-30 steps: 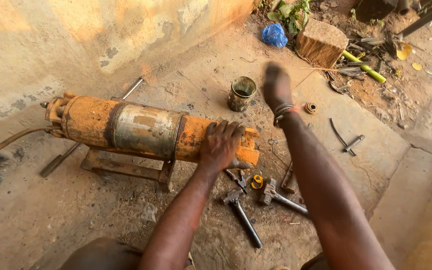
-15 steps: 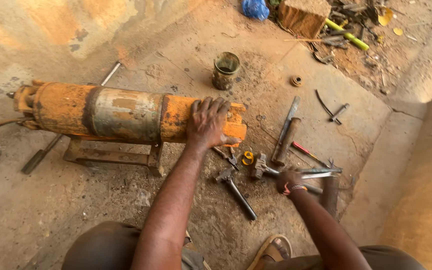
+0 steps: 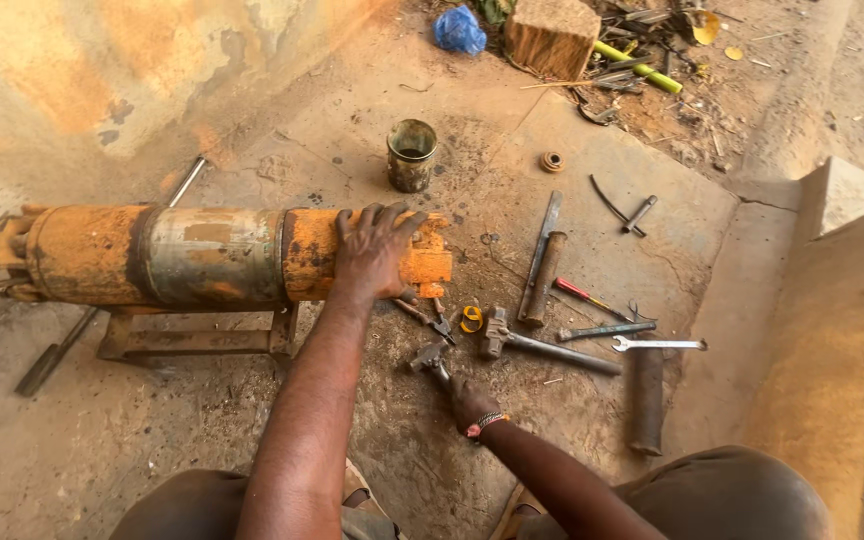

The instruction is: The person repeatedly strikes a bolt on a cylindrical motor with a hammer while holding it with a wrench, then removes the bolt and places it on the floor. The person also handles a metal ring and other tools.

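A long orange and bare-metal cylinder (image 3: pixel 202 255) lies sideways on a low metal stand (image 3: pixel 192 340). My left hand (image 3: pixel 377 250) rests flat on the cylinder's orange right end, fingers spread. My right hand (image 3: pixel 472 400) is low on the ground, closed around the handle of a hammer (image 3: pixel 432 358) whose head points toward the cylinder. A roll of yellow tape (image 3: pixel 471 319) and pliers (image 3: pixel 430 320) lie just beyond the hammer.
A pipe wrench (image 3: pixel 542 345), a flat bar (image 3: pixel 540 255), a red-handled screwdriver (image 3: pixel 587 296), a spanner (image 3: pixel 657 344) and a thick pipe (image 3: pixel 647 395) lie at the right. A rusty tin (image 3: pixel 411 155) stands behind. A wood block (image 3: pixel 552 35) and scrap are at the back; a concrete step (image 3: pixel 832 330) rises on the right.
My right hand came back from the far tin, passed over the tools at the right, and now grips the hammer near the cylinder. The left hand stayed on the cylinder.
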